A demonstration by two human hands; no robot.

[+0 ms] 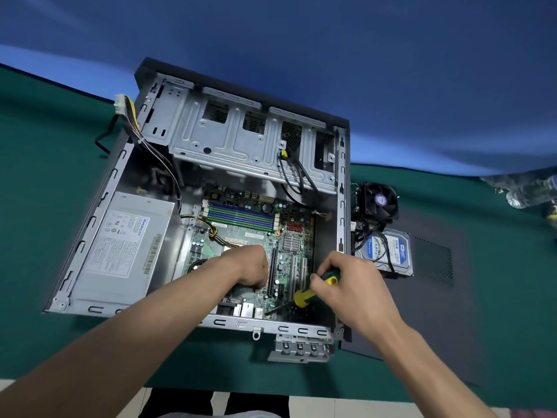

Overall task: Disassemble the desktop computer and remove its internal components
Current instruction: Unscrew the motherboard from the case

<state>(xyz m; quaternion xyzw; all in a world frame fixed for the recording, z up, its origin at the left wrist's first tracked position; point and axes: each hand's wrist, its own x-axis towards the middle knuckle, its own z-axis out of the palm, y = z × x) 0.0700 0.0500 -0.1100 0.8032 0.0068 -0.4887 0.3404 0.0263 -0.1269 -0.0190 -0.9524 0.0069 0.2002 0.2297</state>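
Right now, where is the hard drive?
In the head view, the hard drive lies outside the computer case, on its right side, just in front of the removed cooler fan and partly on the dark side panel.

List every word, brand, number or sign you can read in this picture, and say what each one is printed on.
"WD": logo on the blue label of the hard drive, which lies outside the case.
Brand word in blue on the power supply label: too blurred to read for certain.
Rest of that label, its symbols and its barcode sticker: too small.
Fan sticker: unreadable.
Motherboard markings: too small.
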